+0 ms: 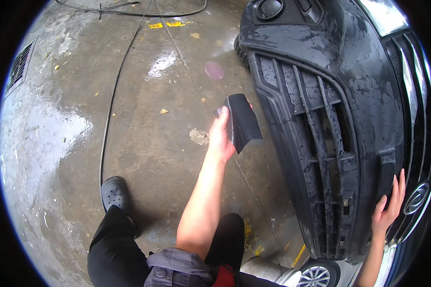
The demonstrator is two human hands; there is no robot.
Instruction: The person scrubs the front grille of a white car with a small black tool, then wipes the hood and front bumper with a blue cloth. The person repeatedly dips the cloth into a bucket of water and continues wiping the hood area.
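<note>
My left hand grips the near-left edge of a folded black sheet, thumb on top. The sheet is matt and creased lengthwise, held above the floor beside a car's front bumper. My fingers beneath the sheet are mostly hidden. The black bumper is wet and streaked with water, and fills the right side. Against its upper edge, close to the chrome emblem, rests my right hand, fingers stretched out and holding nothing.
A slatted lower grille runs along the bumper. Over the wet concrete floor a black hose snakes at left. A drain grate lies far left. At the bottom right stands another car's wheel. My clog is by the hose.
</note>
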